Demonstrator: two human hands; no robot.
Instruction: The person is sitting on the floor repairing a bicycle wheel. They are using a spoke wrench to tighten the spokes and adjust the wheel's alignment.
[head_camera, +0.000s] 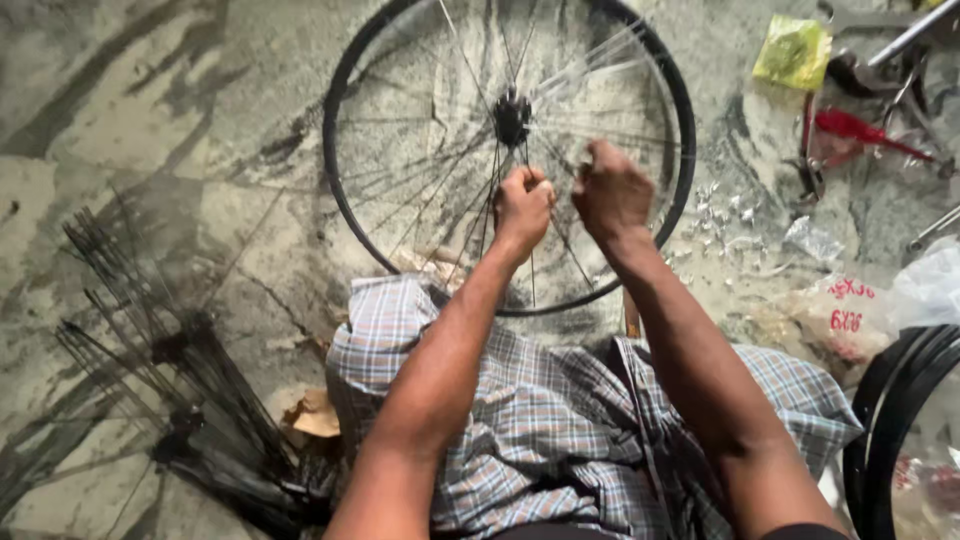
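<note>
A black-rimmed bicycle wheel with thin metal spokes (508, 150) lies flat on the stained concrete floor (150, 120), directly under and ahead of both hands. Its dark hub (512, 115) sits just beyond the knuckles. The left hand (523, 207) is curled tight, pinching spokes below the hub; the right hand (611, 190), just beside it, is also fisted over spokes. A bundle of loose black spokes (180, 400) lies well off to the left hand's side.
</note>
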